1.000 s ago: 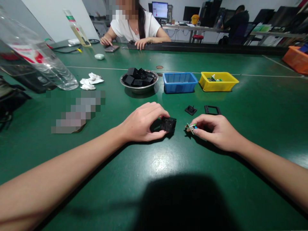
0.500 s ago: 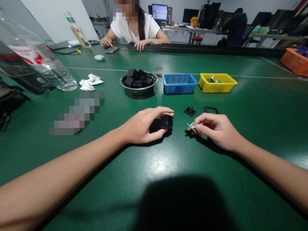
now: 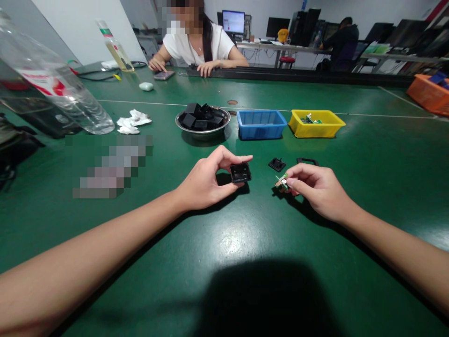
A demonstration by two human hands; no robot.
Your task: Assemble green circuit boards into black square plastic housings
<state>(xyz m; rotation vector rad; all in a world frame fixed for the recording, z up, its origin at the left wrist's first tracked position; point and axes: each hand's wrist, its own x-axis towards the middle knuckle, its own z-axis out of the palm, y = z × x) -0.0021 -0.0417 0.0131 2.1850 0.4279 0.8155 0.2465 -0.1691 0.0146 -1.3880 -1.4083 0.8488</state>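
Note:
Between its thumb and fingers, my left hand point(image 3: 206, 182) grips a black plastic housing point(image 3: 240, 172), tilted so that its hollow inside faces me. My right hand point(image 3: 314, 189) is closed in a pinch on a small green circuit board point(image 3: 281, 181), a short way to the right of the housing. Behind the board, a flat black plastic cover point(image 3: 277, 164) with a thin upright pin lies on the table. A black rectangular frame point(image 3: 307, 161) lies just beyond my right fingers, partly hidden by them.
A steel bowl point(image 3: 203, 135) of black housings, a blue bin point(image 3: 261, 132) and a yellow bin point(image 3: 316, 131) holding circuit boards stand across the green table point(image 3: 168, 281). Large plastic bottle point(image 3: 84, 107) and crumpled tissue point(image 3: 133, 122) are at left. Across the table sits a person point(image 3: 203, 47).
My left hand has turned the housing, bringing its hollow side toward me. My right hand, still pinching the circuit board, has shifted very slightly right.

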